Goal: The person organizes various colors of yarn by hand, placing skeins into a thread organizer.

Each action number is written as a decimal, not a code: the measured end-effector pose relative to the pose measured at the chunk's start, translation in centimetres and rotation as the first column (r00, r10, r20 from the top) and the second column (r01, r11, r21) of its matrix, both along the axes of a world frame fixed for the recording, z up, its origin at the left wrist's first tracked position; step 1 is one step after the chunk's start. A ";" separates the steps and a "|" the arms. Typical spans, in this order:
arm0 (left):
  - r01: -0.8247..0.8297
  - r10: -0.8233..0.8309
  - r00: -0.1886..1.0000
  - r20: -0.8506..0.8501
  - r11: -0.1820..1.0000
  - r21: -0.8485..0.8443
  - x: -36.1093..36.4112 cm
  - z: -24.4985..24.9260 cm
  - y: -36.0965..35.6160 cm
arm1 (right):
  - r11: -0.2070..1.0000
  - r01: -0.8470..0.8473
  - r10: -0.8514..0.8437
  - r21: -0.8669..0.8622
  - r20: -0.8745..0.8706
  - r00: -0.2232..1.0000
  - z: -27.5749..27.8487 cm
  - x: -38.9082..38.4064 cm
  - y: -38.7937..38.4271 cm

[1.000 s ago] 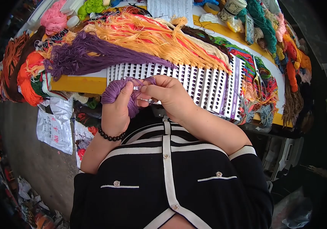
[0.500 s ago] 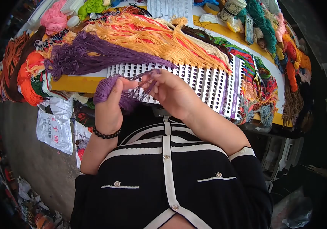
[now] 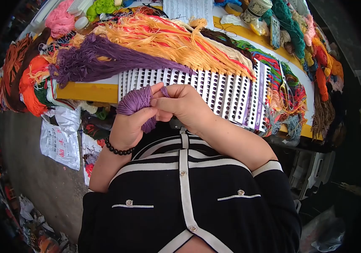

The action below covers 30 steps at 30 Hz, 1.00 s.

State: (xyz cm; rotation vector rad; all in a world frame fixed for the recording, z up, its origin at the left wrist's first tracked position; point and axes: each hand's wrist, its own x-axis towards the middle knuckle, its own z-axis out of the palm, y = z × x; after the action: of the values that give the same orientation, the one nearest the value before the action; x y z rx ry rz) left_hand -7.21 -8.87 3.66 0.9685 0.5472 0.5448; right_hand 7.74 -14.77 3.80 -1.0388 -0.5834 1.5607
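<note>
A bundle of purple thread (image 3: 133, 101) hangs over the near table edge, and my left hand (image 3: 130, 126) is closed around it. My right hand (image 3: 184, 105) meets the left at the bundle's right side, thumb and fingers pinched together. A short loop of purple thread sticks out above the right fingertips; how much more they grip is hidden. Just beyond lie white hole-punched cards (image 3: 227, 95) in a row. Dark purple threads (image 3: 100, 61) are strung at the cards' left end, and orange threads (image 3: 168, 38) spread away from their far edge.
Scissors (image 3: 284, 84) lie on mixed threads at the right. Teal skeins (image 3: 288, 25) hang at the far right. A printed sheet (image 3: 187, 9), a patterned cup (image 3: 256, 9) and a small jar (image 3: 82, 25) stand at the back. An orange skein (image 3: 35, 90) drapes over the left edge.
Both hands have come together, the left moving right with the purple bundle. The loose strands stretched between them are now gathered in, and the right hand is lower and pinched tighter.
</note>
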 end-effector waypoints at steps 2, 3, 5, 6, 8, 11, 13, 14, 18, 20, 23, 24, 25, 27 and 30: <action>0.009 -0.009 1.000 0.012 1.000 -0.018 -0.1 0.0 0.0 | 1.000 0.009 -0.008 0.003 -0.021 1.000 0.0 0.0 0.0; 0.020 -0.017 0.999 0.049 0.998 -0.067 -0.2 -0.1 0.2 | 1.000 0.017 -0.017 0.009 -0.042 0.999 -0.1 -0.1 0.0; 0.033 -0.023 0.996 0.086 0.993 -0.116 -0.3 -0.2 0.5 | 1.000 0.027 -0.026 0.008 -0.105 0.994 0.0 -0.1 0.0; 0.027 -0.014 0.995 0.103 0.992 -0.119 -0.4 -0.3 0.5 | 0.999 0.037 -0.035 0.007 -0.167 0.985 0.1 -0.1 0.0; 0.021 -0.006 0.993 0.121 0.992 -0.124 -0.5 -0.3 0.6 | 0.999 0.032 -0.029 0.015 -0.191 0.981 0.0 0.0 0.1; -0.003 0.015 0.996 0.090 0.991 -0.133 -0.4 -0.3 0.5 | 0.999 0.008 -0.001 0.032 -0.210 0.978 -0.4 0.3 0.1; -0.088 0.107 0.989 0.101 0.980 -0.176 -0.2 -0.3 0.3 | 0.999 -0.014 0.022 0.041 -0.208 0.978 -0.3 0.4 0.0; -0.089 0.108 0.989 0.101 0.980 -0.176 -0.2 -0.4 0.3 | 1.000 -0.017 0.020 0.019 -0.179 0.984 0.1 0.6 0.0; -0.081 0.087 0.994 0.070 0.993 -0.092 -0.2 -0.2 0.3 | 0.999 -0.012 0.016 0.032 -0.100 0.995 -0.3 0.4 0.0; -0.084 0.089 0.994 0.062 0.993 -0.086 0.1 -0.1 0.1 | 0.999 -0.019 0.021 0.051 -0.033 0.999 -0.5 0.4 -0.1; -0.093 0.103 0.991 0.081 0.988 -0.120 0.2 -0.3 0.0 | 0.996 -0.002 -0.012 0.091 0.148 0.989 -0.6 0.5 -0.3; -0.115 0.119 0.991 0.068 0.992 -0.059 0.0 -0.3 0.1 | 0.993 0.022 -0.052 0.118 0.257 0.965 -0.5 0.6 -0.4; -0.133 0.133 0.989 0.058 0.991 0.005 -0.1 -0.3 0.3 | 0.992 0.024 -0.056 0.124 0.260 0.964 -0.1 1.1 -0.4; -0.225 0.228 0.973 0.040 0.972 -0.069 -1.2 -0.5 1.4 | 0.858 -0.044 -0.505 0.512 0.856 0.115 1.2 3.3 -0.2; -0.067 0.394 0.800 0.452 0.807 -0.586 -5.3 1.3 4.5 | 0.840 0.264 -0.505 0.475 0.503 0.701 3.0 7.7 -0.5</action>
State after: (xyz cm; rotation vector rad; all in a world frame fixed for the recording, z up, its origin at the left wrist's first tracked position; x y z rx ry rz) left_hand -12.48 -4.42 4.96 0.1527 0.2610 0.8125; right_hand 15.46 -15.32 6.78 -1.2733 -0.9842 0.6617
